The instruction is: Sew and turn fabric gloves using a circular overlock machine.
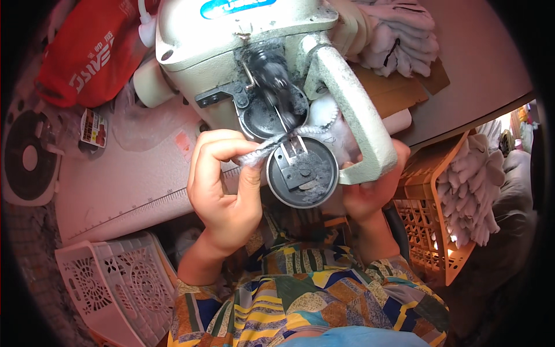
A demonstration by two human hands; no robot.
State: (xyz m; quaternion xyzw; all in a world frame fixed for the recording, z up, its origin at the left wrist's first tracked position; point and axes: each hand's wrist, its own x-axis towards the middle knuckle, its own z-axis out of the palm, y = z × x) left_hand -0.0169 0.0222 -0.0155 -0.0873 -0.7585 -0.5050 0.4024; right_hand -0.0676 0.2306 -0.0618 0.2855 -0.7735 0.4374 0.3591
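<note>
The left hand (218, 195) has thumb and fingers pinched together on a fuzzy grey knit edge (258, 155), which runs from those fingertips rightward between two dark metal discs, the upper disc (247, 117) and the lower disc (315, 180), both dusted with lint. The right hand (369, 202) is partly behind the machine's curved arm (361, 110); its fingertips are hidden, so I cannot tell whether they are closed on anything. Pale cloth (325, 110) shows up and left of them.

Directly ahead of the fingers stands the off-white sewing machine (196, 43), with a blue badge (237, 7) bearing white lettering, cut by the upper edge. Far ahead and left of the left fingers, a red bag (87, 61) carries large white lettering; nearer lies a small printed label (93, 128) in white, yellow and dark tones. Left of the same fingers, a ruler scale (147, 202) with numbers runs along the near edge of the pale desk (115, 188).

Beyond the right fingers, white gloves (399, 37) are heaped near brown cardboard (390, 95). Right of that hand, an orange crate (417, 194) holds more gloves (471, 188); below and left of the left hand sits a white openwork crate (118, 277)
</note>
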